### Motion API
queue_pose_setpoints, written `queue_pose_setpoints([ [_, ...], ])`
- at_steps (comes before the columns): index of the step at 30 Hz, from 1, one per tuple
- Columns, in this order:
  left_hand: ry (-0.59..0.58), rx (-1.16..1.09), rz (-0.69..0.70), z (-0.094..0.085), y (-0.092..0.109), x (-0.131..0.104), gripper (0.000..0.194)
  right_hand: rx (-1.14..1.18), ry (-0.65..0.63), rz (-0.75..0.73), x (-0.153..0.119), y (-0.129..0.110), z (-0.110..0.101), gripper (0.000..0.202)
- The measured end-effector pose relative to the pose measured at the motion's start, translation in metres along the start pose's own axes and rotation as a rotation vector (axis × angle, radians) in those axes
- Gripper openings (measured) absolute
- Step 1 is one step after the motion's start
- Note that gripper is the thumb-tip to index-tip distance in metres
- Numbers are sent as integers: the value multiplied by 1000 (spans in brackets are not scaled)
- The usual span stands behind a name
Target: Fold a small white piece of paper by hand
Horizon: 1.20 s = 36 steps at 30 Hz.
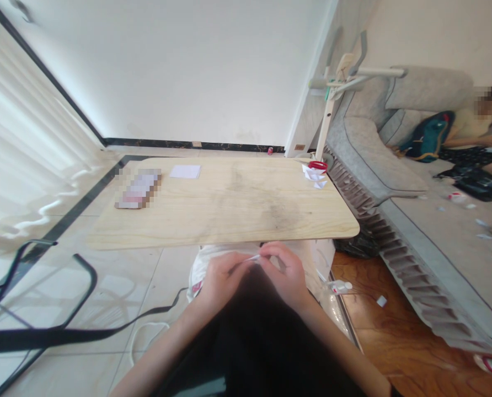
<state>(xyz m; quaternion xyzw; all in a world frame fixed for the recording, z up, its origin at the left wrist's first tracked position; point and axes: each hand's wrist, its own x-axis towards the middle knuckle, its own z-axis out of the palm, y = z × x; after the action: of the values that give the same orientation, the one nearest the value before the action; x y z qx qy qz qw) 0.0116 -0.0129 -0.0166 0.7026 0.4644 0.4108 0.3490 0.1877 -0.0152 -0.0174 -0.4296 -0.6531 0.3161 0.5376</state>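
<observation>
Left hand [219,278] and right hand [285,275] — fingers pinched together on a small white paper piece [254,257], at 6 o'clock, just below the wooden table [229,209] edge.

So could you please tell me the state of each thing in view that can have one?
Left hand: shut, pinching the small white paper piece.
Right hand: shut, pinching the same piece.
Small white paper piece: held between both hands, below the table edge.
White sheet: lying flat on the wooden table.
Folded white papers: resting at the table's far right corner.
Red tape roll: lying flat.
</observation>
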Motion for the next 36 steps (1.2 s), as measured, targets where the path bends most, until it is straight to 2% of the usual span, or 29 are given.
queue_pose_setpoints([
  [6,-35,-8,-85,-2,1,3,19,-38,-14,96,-1,2,0,6],
  [10,0,-24,-165,-4,2,4,23,-93,-28,30,0,2,-1,8],
  [14,-64,-103,-161,-3,4,4,22,-125,-30,-23,-1,2,-1,9],
  [18,-49,-146,-167,-1,4,4,20,-118,-5,-52,-2,0,-2,12],
  [26,-10,-251,-235,-1,6,4,19,-57,-5,-60,1,-4,-3,13],
  [36,-17,-263,-287,-1,8,6,21,-52,-10,-95,1,-1,-3,17],
])
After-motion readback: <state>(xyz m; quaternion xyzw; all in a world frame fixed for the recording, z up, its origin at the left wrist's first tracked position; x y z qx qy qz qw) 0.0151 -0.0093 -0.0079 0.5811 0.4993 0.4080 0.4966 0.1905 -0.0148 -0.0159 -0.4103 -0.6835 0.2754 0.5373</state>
